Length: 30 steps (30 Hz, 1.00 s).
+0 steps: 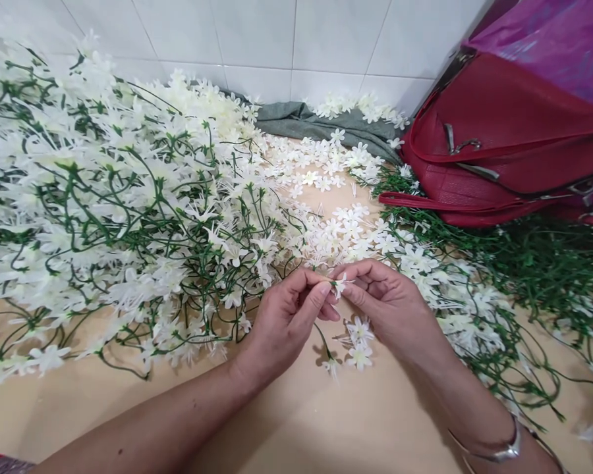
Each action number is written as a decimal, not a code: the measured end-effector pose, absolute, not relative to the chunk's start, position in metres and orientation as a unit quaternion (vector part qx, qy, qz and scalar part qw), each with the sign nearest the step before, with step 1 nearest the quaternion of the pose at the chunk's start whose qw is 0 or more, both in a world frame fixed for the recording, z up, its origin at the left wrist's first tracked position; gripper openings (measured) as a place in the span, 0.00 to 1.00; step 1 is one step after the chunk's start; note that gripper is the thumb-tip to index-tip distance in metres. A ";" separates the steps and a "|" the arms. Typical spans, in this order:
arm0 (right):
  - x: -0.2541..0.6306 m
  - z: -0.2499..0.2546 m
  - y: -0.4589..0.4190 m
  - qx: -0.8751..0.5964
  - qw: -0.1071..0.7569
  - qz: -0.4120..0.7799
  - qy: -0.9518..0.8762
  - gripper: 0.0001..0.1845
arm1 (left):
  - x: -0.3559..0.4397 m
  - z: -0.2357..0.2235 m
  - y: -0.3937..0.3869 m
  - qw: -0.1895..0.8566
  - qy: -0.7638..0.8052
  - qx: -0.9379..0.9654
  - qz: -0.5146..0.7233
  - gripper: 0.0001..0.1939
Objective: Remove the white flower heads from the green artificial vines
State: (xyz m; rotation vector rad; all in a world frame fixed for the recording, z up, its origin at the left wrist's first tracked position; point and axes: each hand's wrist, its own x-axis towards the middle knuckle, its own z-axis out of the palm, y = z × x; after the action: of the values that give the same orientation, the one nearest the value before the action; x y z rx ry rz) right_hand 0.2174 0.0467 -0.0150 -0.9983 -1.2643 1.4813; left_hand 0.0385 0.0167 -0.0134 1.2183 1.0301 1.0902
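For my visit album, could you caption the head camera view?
Left hand and right hand meet at a small white artificial flower, near heaped green-stemmed blossoms.

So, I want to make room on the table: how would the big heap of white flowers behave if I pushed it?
The heap of white flowers would probably snag and drag in clumps, since its curling green stems cross one another. It's likely light for its bulk: thin petals, slender stems. Loosely piled, it may shed flowers at the edges.
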 end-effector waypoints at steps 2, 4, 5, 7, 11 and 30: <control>0.217 -0.016 0.047 -0.400 0.464 0.600 -0.514 0.05 | 0.039 -0.013 0.017 0.568 0.442 0.514 0.466 0.12; 0.217 -0.016 0.047 -0.398 0.461 0.597 -0.522 0.05 | 0.040 -0.012 0.017 0.565 0.444 0.516 0.467 0.12; 0.216 -0.015 0.047 -0.399 0.457 0.594 -0.528 0.05 | 0.040 -0.012 0.017 0.562 0.444 0.518 0.467 0.12; 0.216 -0.013 0.047 -0.403 0.449 0.586 -0.541 0.05 | 0.040 -0.012 0.016 0.558 0.443 0.523 0.468 0.11; 0.217 -0.008 0.045 -0.410 0.440 0.573 -0.557 0.05 | 0.039 -0.012 0.015 0.548 0.442 0.536 0.465 0.10; 0.215 0.003 0.040 -0.448 0.435 0.554 -0.550 0.11 | 0.038 -0.013 0.023 0.606 0.414 0.481 0.479 0.11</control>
State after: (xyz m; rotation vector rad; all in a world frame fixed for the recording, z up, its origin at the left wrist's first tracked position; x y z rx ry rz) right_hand 0.2155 0.0402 0.0031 -1.1145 -1.3697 1.3792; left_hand 0.0376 0.0234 -0.0130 1.1132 0.9577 1.1066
